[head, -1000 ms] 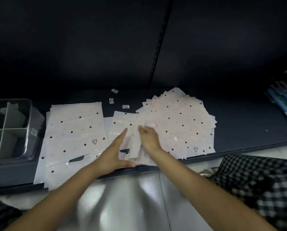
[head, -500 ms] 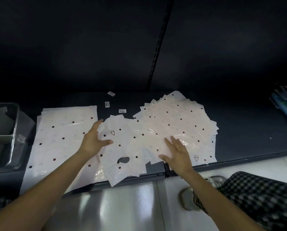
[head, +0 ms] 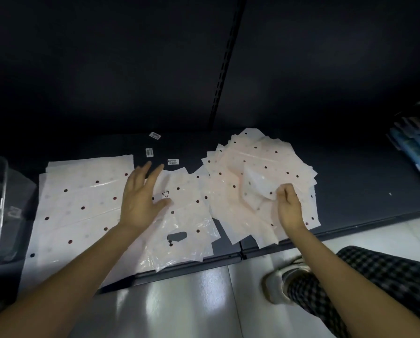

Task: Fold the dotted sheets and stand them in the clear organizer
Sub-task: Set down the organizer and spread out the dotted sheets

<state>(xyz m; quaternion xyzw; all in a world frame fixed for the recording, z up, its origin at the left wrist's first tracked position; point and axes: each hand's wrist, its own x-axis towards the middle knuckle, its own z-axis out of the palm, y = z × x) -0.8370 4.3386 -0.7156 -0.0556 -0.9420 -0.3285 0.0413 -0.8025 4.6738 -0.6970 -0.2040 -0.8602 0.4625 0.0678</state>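
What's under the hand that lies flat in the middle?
The left hand rests flat on a dotted sheet with a handle hole. More sheets and the dark shelf lie beneath; what its palm covers is hidden.

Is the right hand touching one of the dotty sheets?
Touching. In the head view the right hand pinches a dotted sheet by its corner and lifts it off the fanned pile.

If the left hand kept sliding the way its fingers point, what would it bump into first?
Probably the small white label lying on the dark shelf, just past the left hand fingertips; behind it stands the dark back panel. Depth is hard to judge.
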